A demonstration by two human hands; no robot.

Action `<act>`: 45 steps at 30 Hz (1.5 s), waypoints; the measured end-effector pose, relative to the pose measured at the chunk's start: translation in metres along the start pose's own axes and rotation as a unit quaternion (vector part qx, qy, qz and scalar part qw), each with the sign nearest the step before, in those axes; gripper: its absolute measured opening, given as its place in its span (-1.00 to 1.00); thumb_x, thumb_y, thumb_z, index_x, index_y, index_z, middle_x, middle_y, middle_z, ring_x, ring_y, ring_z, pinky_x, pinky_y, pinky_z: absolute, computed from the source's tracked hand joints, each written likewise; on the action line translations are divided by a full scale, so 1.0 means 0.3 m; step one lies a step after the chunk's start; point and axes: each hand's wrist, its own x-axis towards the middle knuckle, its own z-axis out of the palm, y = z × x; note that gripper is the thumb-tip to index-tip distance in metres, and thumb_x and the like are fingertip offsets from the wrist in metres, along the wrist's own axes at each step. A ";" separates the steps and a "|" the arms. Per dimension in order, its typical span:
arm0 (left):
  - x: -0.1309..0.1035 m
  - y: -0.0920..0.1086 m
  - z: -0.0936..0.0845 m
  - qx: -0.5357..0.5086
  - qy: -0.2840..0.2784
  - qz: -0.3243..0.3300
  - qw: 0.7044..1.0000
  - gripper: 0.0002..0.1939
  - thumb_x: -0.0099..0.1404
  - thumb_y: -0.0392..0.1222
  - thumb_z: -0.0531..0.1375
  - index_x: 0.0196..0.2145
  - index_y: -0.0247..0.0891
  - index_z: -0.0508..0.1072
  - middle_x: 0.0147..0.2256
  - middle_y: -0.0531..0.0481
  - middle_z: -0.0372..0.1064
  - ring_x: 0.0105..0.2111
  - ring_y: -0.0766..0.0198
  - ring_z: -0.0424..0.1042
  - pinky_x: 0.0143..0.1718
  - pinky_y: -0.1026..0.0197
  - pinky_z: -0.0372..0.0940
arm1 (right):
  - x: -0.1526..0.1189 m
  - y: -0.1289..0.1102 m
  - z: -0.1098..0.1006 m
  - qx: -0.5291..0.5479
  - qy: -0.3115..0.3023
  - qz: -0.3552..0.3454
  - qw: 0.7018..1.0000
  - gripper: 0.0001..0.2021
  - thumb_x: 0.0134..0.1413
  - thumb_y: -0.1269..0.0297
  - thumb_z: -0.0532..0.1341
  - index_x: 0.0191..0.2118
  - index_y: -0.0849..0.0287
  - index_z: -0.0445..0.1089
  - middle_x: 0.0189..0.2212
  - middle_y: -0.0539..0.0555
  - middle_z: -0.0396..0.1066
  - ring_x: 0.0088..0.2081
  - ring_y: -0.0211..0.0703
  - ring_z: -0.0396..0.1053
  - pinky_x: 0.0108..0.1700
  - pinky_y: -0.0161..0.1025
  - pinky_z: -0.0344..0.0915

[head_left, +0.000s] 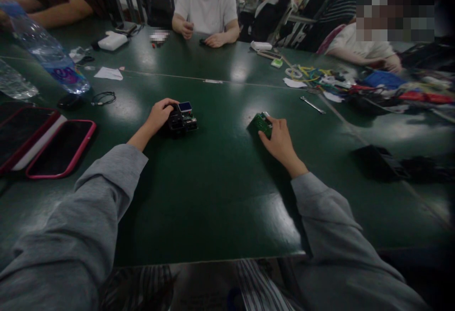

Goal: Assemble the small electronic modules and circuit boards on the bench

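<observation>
My left hand [159, 115] is closed around the left side of a small black electronic device [177, 120] with a little screen [185, 107] on top and bare circuitry on its right side. The device is at the table's surface. Farther right, my right hand [280, 141] grips a green circuit board [262, 124] between thumb and fingers, tilted, at or just above the table. Metal-coloured parts show along the board's upper edge. My fingertips hide some of both objects.
A pink-cased phone [62, 150] and a water bottle [53, 57] are at left. A wrench [313, 105] lies right, before a tangle of cables [327, 78]. Black objects [384, 161] sit at far right. Across the green table [213, 197] sits a person in white [206, 3].
</observation>
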 end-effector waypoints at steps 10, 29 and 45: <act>-0.005 0.005 0.001 -0.009 0.004 -0.004 1.000 -0.72 0.16 -0.29 0.03 -0.25 -0.20 0.50 -0.19 -0.02 0.47 -0.16 0.19 0.39 -0.02 0.06 0.30 | 0.001 -0.001 0.001 -0.004 0.006 0.005 1.000 -0.41 0.10 0.18 0.14 0.23 0.25 0.09 0.01 0.32 0.14 0.10 0.21 0.16 0.11 0.21 0.20; -0.002 0.010 0.001 0.010 0.001 0.006 1.000 -0.71 0.15 -0.31 0.03 -0.25 -0.20 0.49 -0.17 -0.03 0.46 -0.13 0.18 0.37 0.01 0.08 0.27 | -0.002 0.001 0.005 -0.006 0.009 0.014 1.000 -0.41 0.10 0.16 0.15 0.22 0.25 0.10 0.01 0.32 0.14 0.09 0.22 0.17 0.11 0.22 0.20; -0.009 0.018 -0.002 -0.008 -0.002 -0.007 1.000 -0.72 0.16 -0.30 0.03 -0.25 -0.20 0.50 -0.17 -0.04 0.46 -0.14 0.17 0.38 0.00 0.04 0.28 | -0.003 -0.001 0.002 -0.008 0.001 0.007 1.000 -0.42 0.12 0.17 0.14 0.23 0.26 0.08 0.01 0.33 0.13 0.11 0.24 0.15 0.11 0.24 0.20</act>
